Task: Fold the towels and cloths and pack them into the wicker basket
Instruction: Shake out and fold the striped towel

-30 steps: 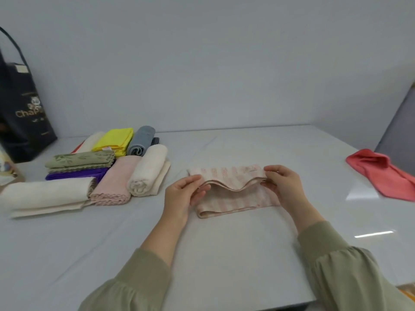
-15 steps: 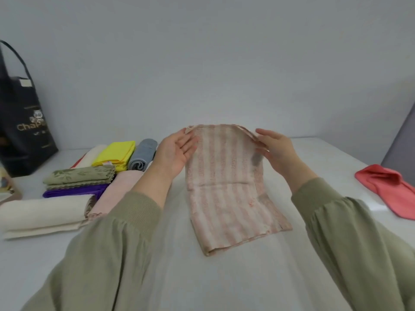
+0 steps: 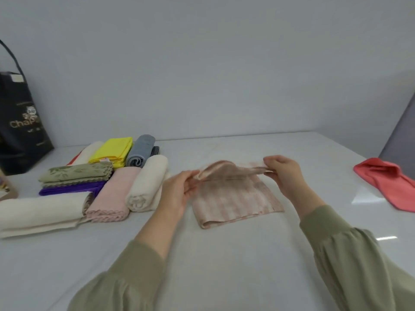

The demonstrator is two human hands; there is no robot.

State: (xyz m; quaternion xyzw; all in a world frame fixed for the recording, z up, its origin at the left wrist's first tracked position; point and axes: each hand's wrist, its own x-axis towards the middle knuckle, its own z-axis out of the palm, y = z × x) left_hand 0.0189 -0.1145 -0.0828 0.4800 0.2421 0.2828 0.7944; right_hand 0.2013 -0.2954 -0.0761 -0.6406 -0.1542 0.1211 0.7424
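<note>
bag [image 3: 21, 122] behind folded towels [image 3: 89, 182].

The black bag [image 3: 20, 131] is cut by the left edge, the coral cloth [image 3: 381, 180] by the right; a dark striped cloth [image 3: 156, 150] is largely hidden behind the grey towel [image 3: 140, 151].

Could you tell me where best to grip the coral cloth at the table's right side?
On the coral cloth, probably pinch the raised, rumpled fold near its left end, from above with the right hand, the nearer one; the rest lies flat on the table, offering little to pinch.
</note>
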